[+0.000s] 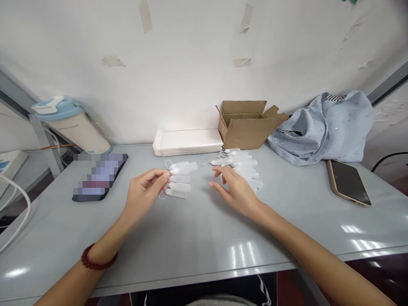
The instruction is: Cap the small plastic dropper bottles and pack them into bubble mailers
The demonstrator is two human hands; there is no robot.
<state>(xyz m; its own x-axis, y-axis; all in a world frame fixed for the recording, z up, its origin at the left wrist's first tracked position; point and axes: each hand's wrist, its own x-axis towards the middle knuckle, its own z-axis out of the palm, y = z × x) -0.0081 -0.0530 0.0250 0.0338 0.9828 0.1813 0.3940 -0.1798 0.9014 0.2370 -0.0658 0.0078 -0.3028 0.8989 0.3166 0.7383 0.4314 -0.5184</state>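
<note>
My left hand (149, 187) is closed, with thumb and forefinger pinched at the capped end of a small translucent plastic bottle (186, 168). Below that one, several similar bottles (180, 187) lie in a column on the grey table (191, 229), their thin white loops towards the left. My right hand (234, 189) hovers with thumb and fingers apart and nothing between them. Just behind it lies a looser group of the same bottles (245, 161), partly hidden by the hand.
Against the wall are a stack of white trays (188, 142) and an open cardboard box (248, 131). A blue cloth bag (334, 127) and a phone (349, 182) are on the right. A second phone (102, 176) and a tumbler (75, 127) stand left.
</note>
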